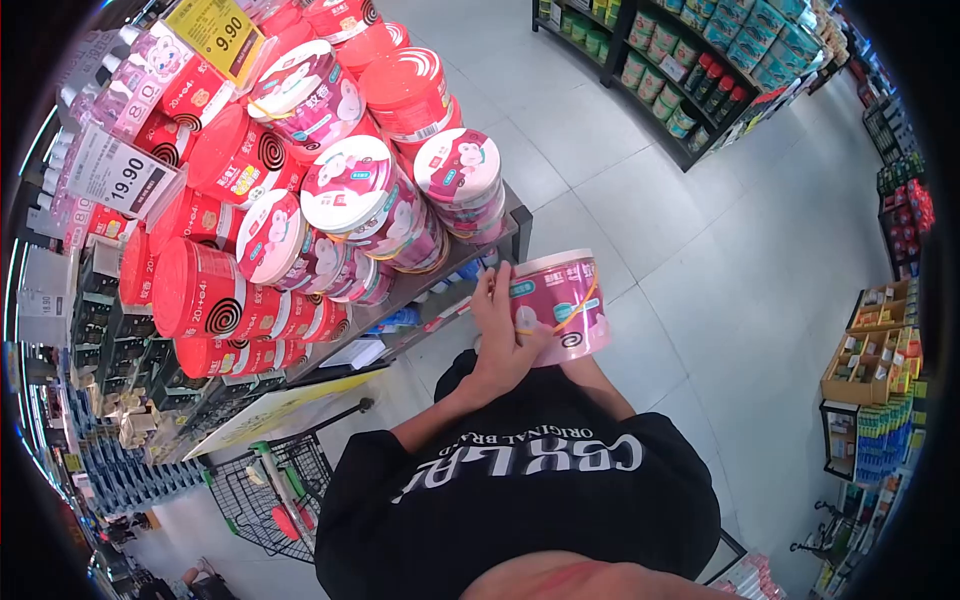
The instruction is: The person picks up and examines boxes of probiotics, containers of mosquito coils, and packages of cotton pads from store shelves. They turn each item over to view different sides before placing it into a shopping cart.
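In front of my chest is a pink and purple mosquito coil tub [562, 300] with a white lid and a thin yellow band across its side. My left hand [508, 322] grips its left side, thumb lying on the front and fingers raised along the edge near the lid. The right forearm [598, 386] runs up behind the tub, which hides that hand and its fingers. To the left, several matching tubs with white lids [347, 185] are stacked on a display, and one tub [459, 168] stands at its near corner.
Red mosquito coil tubs [198, 288] fill the display's left, with price tags [125, 172] above. A shopping cart [265, 490] stands below left. Shelves of cans [690, 75] are ahead; cartons and goods [862, 365] line the right. Pale tiled floor [640, 230] runs between.
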`<state>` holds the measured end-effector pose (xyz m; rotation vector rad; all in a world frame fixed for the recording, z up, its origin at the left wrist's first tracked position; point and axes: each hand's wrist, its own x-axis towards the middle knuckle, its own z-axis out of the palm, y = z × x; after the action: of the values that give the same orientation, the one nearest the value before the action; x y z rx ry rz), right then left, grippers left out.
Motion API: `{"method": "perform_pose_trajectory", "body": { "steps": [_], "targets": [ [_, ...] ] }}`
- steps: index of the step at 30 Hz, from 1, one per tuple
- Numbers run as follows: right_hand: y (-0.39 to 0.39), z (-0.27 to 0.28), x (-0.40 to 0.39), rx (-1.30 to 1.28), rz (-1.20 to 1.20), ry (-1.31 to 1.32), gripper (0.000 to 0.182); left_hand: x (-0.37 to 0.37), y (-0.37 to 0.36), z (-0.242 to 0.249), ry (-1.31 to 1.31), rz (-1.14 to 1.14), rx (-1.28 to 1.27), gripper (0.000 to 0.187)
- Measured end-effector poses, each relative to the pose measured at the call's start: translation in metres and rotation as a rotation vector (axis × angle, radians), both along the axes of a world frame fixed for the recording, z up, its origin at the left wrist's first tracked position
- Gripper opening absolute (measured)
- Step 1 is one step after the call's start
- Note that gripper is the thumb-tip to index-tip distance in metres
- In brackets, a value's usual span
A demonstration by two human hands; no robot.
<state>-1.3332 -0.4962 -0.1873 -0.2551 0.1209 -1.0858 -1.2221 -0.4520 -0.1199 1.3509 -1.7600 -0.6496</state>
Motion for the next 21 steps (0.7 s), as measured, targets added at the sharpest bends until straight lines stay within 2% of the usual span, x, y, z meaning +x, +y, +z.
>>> {"method": "perform_pose_trajectory", "body": {
  "steps": [4, 5, 8, 9, 10, 11, 12, 13, 14, 16, 17, 18, 20, 21],
  "targets": [
    [-0.001, 0.008, -0.012, -0.042, 0.007, -0.017, 0.081, 0.003, -0.003, 0.009, 0.029, -0.146, -0.022, 0.092],
    [-0.003, 0.01, -0.023, -0.064, -0.008, -0.017, 0.08, 0.006, -0.005, 0.008, 0.115, -0.176, -0.009, 0.087],
    [-0.012, 0.023, -0.061, -0.197, -0.124, 0.08, 0.08, 0.003, -0.011, -0.005, 0.946, -0.231, 0.392, 0.082],
    [-0.014, 0.029, -0.071, -0.244, -0.167, 0.174, 0.08, 0.006, -0.008, -0.02, 1.005, -0.229, 0.463, 0.078],
    [-0.013, 0.04, -0.08, -0.224, -0.2, 0.587, 0.086, 0.009, -0.005, -0.035, 1.063, -0.222, 0.535, 0.075],
    [0.003, 0.081, -0.075, -0.464, -0.339, 0.846, 0.082, 0.02, -0.004, -0.069, 1.202, -0.264, 0.617, 0.073],
    [0.016, 0.112, -0.065, -0.745, -0.384, 1.21, 0.077, 0.023, -0.008, -0.08, 1.337, -0.307, 0.701, 0.071],
    [0.029, 0.131, -0.053, -1.026, -0.425, 1.569, 0.072, 0.024, -0.002, -0.089, 1.314, -0.286, 0.66, 0.065],
    [0.038, 0.137, -0.039, -1.269, -0.468, 1.594, 0.061, 0.022, 0.001, -0.081, 1.29, -0.264, 0.62, 0.059],
    [0.055, 0.125, -0.028, -1.455, -0.475, 1.556, 0.062, 0.022, 0.013, -0.077, 1.341, -0.14, 0.608, 0.053],
    [0.052, 0.124, -0.036, -1.406, -0.372, 1.426, 0.059, 0.025, 0.022, -0.082, 1.417, -0.036, 0.627, 0.052],
    [0.051, 0.124, -0.045, -1.351, -0.264, 1.293, 0.056, 0.031, 0.032, -0.074, 1.468, -0.065, 0.68, 0.052],
    [0.05, 0.098, -0.052, -0.873, -0.319, 1.224, 0.049, 0.04, 0.047, -0.063, 1.571, -0.126, 0.773, 0.051],
    [0.05, 0.078, -0.053, -0.641, -0.332, 1.173, 0.046, 0.043, 0.055, -0.082, 1.511, -0.064, 0.777, 0.049]
  ]
}}
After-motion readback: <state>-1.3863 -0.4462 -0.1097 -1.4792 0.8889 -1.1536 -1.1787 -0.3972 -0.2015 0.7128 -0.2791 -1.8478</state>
